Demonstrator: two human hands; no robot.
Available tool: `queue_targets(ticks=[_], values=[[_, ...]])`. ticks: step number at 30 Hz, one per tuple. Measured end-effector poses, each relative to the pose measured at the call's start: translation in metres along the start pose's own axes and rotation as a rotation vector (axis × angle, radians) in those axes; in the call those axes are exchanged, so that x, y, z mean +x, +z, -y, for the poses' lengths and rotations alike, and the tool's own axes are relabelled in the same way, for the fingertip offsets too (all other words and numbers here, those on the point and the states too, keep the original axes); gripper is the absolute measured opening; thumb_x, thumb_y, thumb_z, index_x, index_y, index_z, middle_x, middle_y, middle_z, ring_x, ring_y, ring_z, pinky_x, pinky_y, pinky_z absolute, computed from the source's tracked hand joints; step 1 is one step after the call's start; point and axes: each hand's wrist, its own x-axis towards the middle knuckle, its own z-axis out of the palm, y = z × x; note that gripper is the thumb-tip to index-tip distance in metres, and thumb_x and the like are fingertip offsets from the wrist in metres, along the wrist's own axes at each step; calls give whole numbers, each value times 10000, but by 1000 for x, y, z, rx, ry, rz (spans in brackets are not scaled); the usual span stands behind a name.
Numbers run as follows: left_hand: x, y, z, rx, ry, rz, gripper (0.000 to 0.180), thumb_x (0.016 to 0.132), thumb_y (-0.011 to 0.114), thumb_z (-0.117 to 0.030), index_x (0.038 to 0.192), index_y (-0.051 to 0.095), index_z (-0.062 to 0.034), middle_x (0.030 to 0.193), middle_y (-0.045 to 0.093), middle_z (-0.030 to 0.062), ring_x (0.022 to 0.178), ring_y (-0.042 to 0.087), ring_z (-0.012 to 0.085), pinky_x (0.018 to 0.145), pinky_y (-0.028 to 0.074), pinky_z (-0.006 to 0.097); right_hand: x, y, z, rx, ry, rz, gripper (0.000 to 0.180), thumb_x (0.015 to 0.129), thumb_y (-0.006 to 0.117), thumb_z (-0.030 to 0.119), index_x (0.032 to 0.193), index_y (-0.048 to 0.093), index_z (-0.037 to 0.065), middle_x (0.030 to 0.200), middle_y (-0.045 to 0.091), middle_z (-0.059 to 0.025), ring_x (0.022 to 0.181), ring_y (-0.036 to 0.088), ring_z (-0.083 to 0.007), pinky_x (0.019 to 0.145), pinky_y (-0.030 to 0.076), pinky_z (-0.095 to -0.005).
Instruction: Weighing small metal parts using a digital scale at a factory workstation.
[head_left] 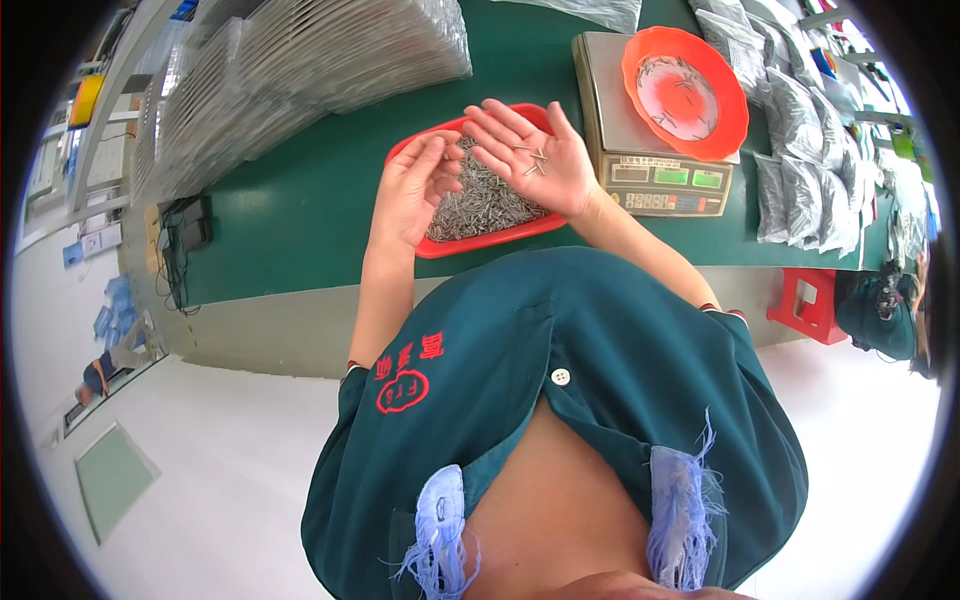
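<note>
My right hand is spread palm-up over the red tray, few metal fasteners on it. Left hand curled at tray's left; can't tell if pinching any. Some sit in orange bowl on digital scale, right of tray; most remain in tray.

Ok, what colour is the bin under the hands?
The bin is red, clearest in the head view.

Several slim silvery metal pieces lie crisscrossed on the upturned right hand.
</note>
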Motion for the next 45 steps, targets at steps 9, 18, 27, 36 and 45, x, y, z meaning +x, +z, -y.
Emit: queue_targets(ticks=[9, 18, 27, 36, 45], values=[[23, -62, 122, 1543, -25, -35, 362, 809, 665, -276, 1064, 606, -26, 950, 619, 130, 829, 624, 234, 731, 497, 365, -50, 33, 100, -215, -434, 118, 780, 925, 246, 593, 1403, 271, -23, 1477, 228, -214, 1384, 199, -333, 1136, 183, -481], [21, -37, 120, 1547, 101, 61, 152, 821, 619, -202, 931, 665, -108, 895, 645, 110, 838, 616, 315, 735, 478, 408, -76, 65, 169, -1470, -855, -760, 774, 922, 184, 646, 1336, 467, 56, 1434, 356, -181, 1367, 269, -259, 1091, 224, -359], [24, -29, 70, 865, -122, -107, 190, 886, 572, -135, 1025, 655, -37, 839, 643, 14, 690, 596, 74, 578, 493, 215, -28, 33, 87, -1591, -594, -373, 728, 968, 115, 548, 1337, 432, 5, 1368, 458, -127, 1356, 293, -219, 1122, 153, -363], [2, 35, 27, 760, 40, -8, 193, 882, 603, -111, 1035, 653, -6, 858, 626, 38, 767, 600, 92, 657, 504, 223, 12, -21, -8, -421, 66, -390, 761, 931, 167, 619, 1404, 319, 44, 1446, 346, -123, 1322, 340, -266, 1054, 300, -421], [-8, 39, 4, 686, 109, -66, 143, 871, 608, -119, 925, 666, 0, 809, 638, 52, 674, 596, 83, 600, 477, 219, 11, -20, -12, -77, 93, -138, 672, 970, 163, 526, 1370, 365, 26, 1397, 419, -118, 1174, 501, -256, 903, 459, -365]])
